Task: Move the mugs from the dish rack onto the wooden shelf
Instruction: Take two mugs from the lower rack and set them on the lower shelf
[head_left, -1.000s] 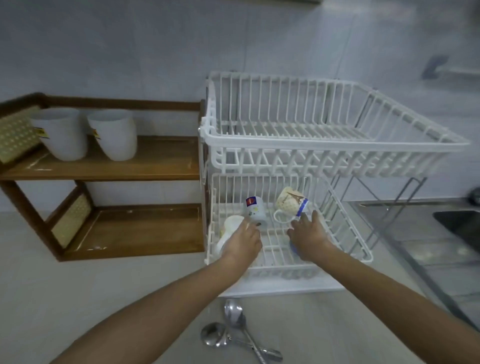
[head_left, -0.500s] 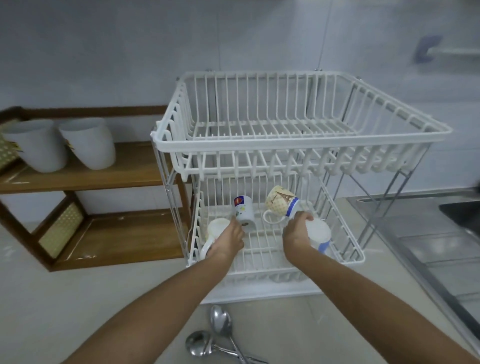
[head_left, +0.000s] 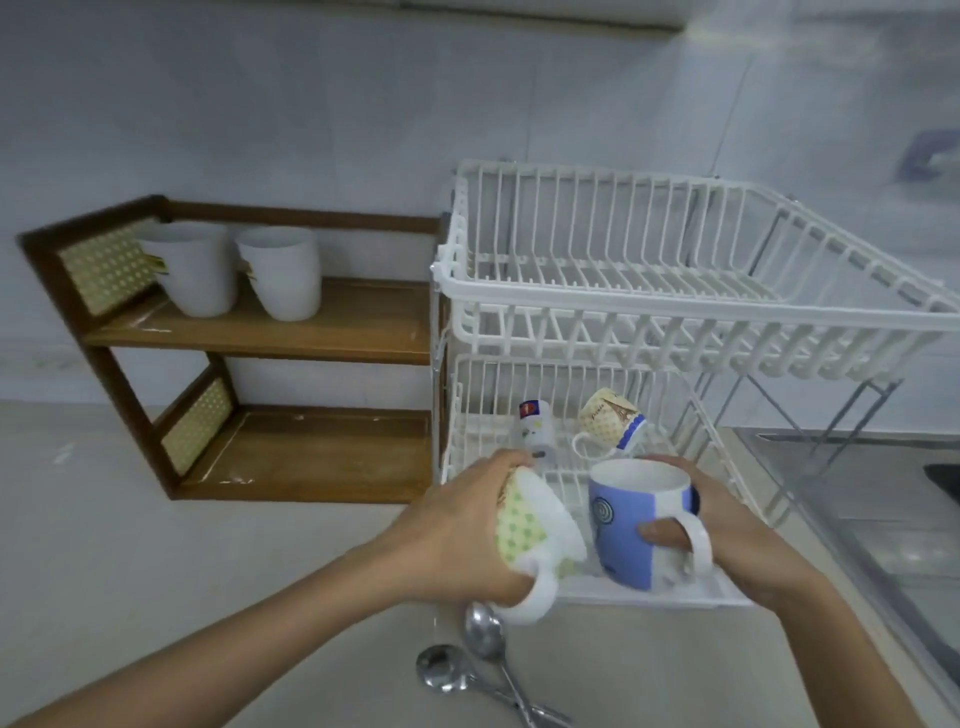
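Note:
My left hand (head_left: 457, 535) grips a white mug with a green-dotted pattern (head_left: 530, 530), tilted on its side just in front of the white two-tier dish rack (head_left: 675, 317). My right hand (head_left: 727, 525) holds a blue and white mug (head_left: 628, 519) upright by its body, a finger through the handle. Two mugs remain on the rack's lower tier: a small white one with a red and blue label (head_left: 535, 431) and a beige patterned one (head_left: 608, 421) lying tilted. The wooden shelf (head_left: 322, 322) stands to the left with two white cups (head_left: 234, 270) on its top board.
Several metal spoons (head_left: 478, 660) lie on the counter just below my hands. A steel sink edge (head_left: 883, 499) runs along the right. The shelf's lower board (head_left: 322, 452) holds nothing. A tiled wall stands behind everything.
Both hands have lifted a mug each out of the rack's lower tier and drawn them back toward me. The camera view shifted right to left, showing more of the shelf.

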